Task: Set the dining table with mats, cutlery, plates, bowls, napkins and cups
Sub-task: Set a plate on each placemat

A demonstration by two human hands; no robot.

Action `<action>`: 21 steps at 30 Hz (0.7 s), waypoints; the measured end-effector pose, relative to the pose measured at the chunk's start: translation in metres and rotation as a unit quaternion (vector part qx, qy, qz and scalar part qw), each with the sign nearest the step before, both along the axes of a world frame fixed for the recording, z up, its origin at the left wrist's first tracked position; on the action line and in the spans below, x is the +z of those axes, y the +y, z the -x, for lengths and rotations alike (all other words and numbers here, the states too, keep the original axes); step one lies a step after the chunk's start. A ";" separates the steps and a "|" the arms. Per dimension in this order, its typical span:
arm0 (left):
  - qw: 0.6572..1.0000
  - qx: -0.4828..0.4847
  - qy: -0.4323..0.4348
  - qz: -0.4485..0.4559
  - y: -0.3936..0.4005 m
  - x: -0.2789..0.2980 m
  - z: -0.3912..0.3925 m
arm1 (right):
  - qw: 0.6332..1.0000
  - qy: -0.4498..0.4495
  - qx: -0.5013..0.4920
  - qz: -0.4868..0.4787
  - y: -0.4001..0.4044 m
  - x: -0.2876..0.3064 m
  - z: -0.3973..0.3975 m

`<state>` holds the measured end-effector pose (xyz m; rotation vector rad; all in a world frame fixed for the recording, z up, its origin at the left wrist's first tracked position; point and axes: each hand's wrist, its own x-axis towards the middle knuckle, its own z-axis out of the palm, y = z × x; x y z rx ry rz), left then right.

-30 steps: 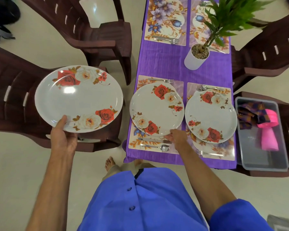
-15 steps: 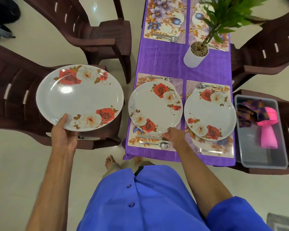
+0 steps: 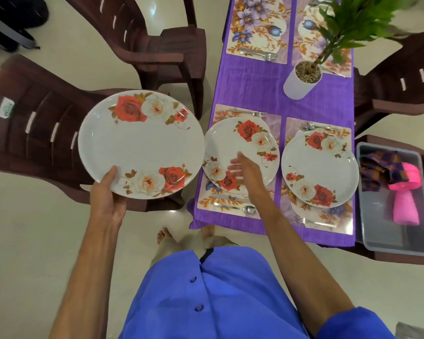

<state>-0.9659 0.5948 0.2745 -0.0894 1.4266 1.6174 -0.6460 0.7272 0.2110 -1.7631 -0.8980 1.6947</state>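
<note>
- Left hand [image 3: 107, 200] grips the held rose plate [image 3: 140, 144] at its near rim, thumb on top, fingers under; plate is level, off the table, over the brown chair [image 3: 37, 133] just left of the purple tablecloth [image 3: 252, 89]. Likely staged for one of the far settings.
- Right hand [image 3: 246, 168] is spread and motion-blurred, holding nothing, above the left plate [image 3: 241, 152] at the tablecloth's near end; whether it touches the plate can't be told.
- That plate sits on its floral mat [image 3: 207, 200], fork [image 3: 249, 113] beyond it, knife and spoon [image 3: 238, 208] on the near side. Right plate [image 3: 320, 167] lies beside it on the second mat, cutlery likewise flanking.
- Far end of the tablecloth: two mats [image 3: 257, 28] with cutlery, no plates yet, so judged next targets.
- Obstruction: potted plant [image 3: 304, 79] stands mid-cloth between near and far settings; leaves overhang the far right mat, so a reach there risks brushing them.
- Grey tub [image 3: 393, 243] right of the tablecloth holds folded napkins [image 3: 375, 167] and pink cups [image 3: 405, 194], still unplaced.
</note>
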 end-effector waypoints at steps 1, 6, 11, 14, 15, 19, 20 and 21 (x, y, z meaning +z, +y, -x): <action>1.000 -0.013 0.008 0.000 -0.001 0.000 0.001 | 0.999 0.048 0.021 0.005 0.003 0.012 0.016; 0.999 -0.034 0.027 0.008 -0.013 0.004 0.015 | 0.996 0.016 0.056 -0.071 0.002 0.042 0.088; 1.000 -0.004 0.008 0.011 -0.036 0.013 0.055 | 0.990 -0.064 0.051 -0.114 -0.015 0.054 0.131; 1.000 0.006 -0.003 0.009 -0.055 0.018 0.094 | 0.989 -0.067 0.056 -0.123 -0.029 0.062 0.169; 1.000 0.003 -0.005 0.009 -0.063 0.020 0.112 | 0.988 -0.071 0.057 -0.122 -0.036 0.065 0.186; 1.000 -0.017 -0.003 -0.003 -0.089 0.025 0.183 | 0.988 -0.079 0.052 -0.126 -0.064 0.074 0.251; 1.000 -0.019 0.001 -0.004 -0.095 0.026 0.203 | 0.987 -0.080 0.048 -0.129 -0.074 0.077 0.270; 1.000 -0.023 0.004 -0.006 -0.100 0.028 0.220 | 0.987 -0.076 0.041 -0.132 -0.083 0.079 0.286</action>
